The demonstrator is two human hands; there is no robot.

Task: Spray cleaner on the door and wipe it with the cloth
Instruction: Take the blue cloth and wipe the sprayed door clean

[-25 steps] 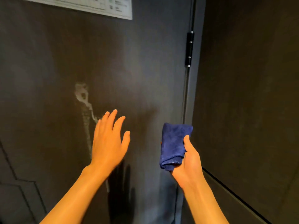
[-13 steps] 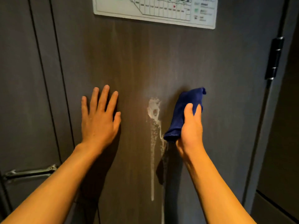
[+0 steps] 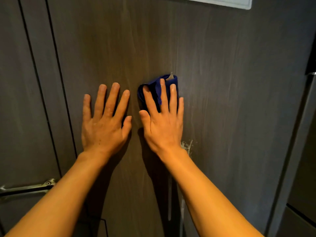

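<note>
The dark wood-grain door (image 3: 222, 82) fills the view. My right hand (image 3: 162, 120) presses a folded blue cloth (image 3: 158, 90) flat against the door, over the upper end of a white cleaner streak; most of the cloth is hidden under my fingers. Remains of the streak (image 3: 186, 146) show beside my right wrist and run down as a thin drip (image 3: 169, 199). My left hand (image 3: 104, 124) lies flat on the door just left of the cloth, fingers spread, holding nothing. No spray bottle is in view.
A metal lever handle (image 3: 29, 188) sticks out at the lower left. Vertical panel grooves (image 3: 51, 82) run down the left side. A white sign's edge (image 3: 222, 1) is at the top right. The hinge side and a dark wall (image 3: 307, 117) lie at the right.
My right hand has flattened the cloth onto the door over the top of the white streak. Both hands now sit closer together, and the view has moved nearer to the door.
</note>
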